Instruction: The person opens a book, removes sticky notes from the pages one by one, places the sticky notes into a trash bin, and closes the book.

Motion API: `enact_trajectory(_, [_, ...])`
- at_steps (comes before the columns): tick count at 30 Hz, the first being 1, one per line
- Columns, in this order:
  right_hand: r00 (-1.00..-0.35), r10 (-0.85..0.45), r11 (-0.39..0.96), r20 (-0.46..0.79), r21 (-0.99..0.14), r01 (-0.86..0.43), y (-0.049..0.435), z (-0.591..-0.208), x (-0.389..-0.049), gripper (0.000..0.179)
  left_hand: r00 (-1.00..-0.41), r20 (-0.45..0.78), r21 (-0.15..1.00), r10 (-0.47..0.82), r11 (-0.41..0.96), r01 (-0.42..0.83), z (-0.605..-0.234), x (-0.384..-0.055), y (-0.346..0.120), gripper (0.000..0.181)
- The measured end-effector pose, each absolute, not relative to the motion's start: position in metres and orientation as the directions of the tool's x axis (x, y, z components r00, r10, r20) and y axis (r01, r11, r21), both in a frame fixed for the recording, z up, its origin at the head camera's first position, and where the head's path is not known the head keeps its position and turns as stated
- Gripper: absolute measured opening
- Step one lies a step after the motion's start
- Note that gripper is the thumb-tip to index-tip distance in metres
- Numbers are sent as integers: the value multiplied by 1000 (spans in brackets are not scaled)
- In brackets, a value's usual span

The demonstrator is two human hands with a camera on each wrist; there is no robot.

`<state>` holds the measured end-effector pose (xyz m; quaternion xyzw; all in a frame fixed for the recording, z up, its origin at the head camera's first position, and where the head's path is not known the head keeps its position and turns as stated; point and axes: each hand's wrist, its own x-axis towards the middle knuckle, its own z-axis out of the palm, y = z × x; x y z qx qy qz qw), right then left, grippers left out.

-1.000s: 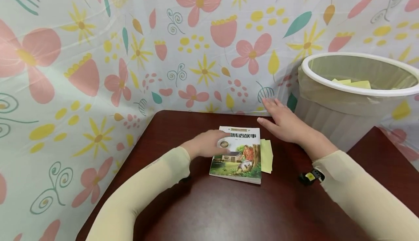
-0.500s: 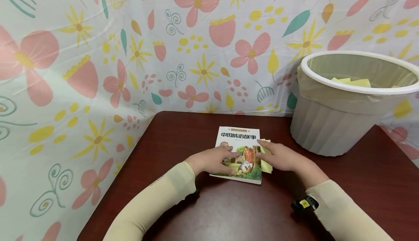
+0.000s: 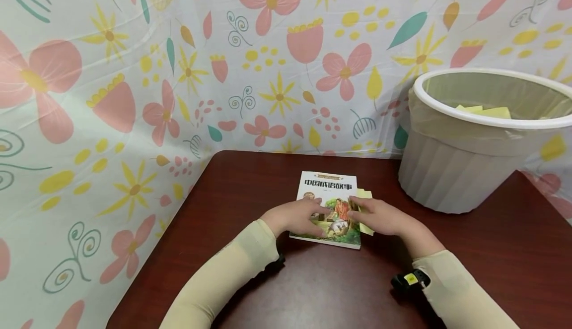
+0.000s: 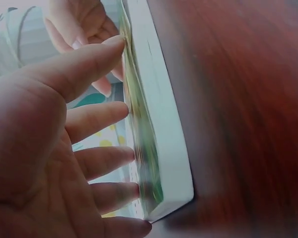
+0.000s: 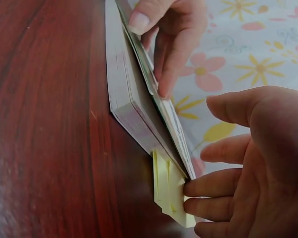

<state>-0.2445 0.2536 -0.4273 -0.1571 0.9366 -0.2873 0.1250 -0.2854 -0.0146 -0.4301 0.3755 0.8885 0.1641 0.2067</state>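
Observation:
A paperback book [image 3: 328, 192] with a white and green illustrated cover and Chinese lettering lies on the dark red table. My left hand [image 3: 295, 217] rests its spread fingertips on the left and middle of the cover. At the opposite side, my right hand [image 3: 386, 217] has its fingers extended over the right edge. Yellow paper slips [image 5: 164, 186] stick out of that edge, partly hidden by the right hand in the head view. In the right wrist view the cover [image 5: 174, 116] stands slightly raised from the page block [image 5: 121, 84], with right fingertips right at its edge.
A grey lined bin [image 3: 447, 170] with a white rim stands at the back right, yellow papers [image 3: 491, 112] inside. Behind the table [image 3: 304, 289] hangs a flower-patterned cloth [image 3: 187, 96]. A black strap [image 3: 408, 280] sits below the right wrist.
My right hand has come down and left from beside the bin to the book's right edge. My left hand has moved lower and right across the cover.

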Motion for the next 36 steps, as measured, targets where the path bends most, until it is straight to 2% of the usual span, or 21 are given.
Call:
enact_trajectory(23, [-932,-340,614,-128,-780,-117,271,-445,-255,59,-633,-270,500,725,668,552,-435,-286,-10,71])
enact_trajectory(36, [-949,-305,485,-80,-871,-83,283,-438,-253,52,-608,-225,483,761,629,609,-435,-286,-6,70])
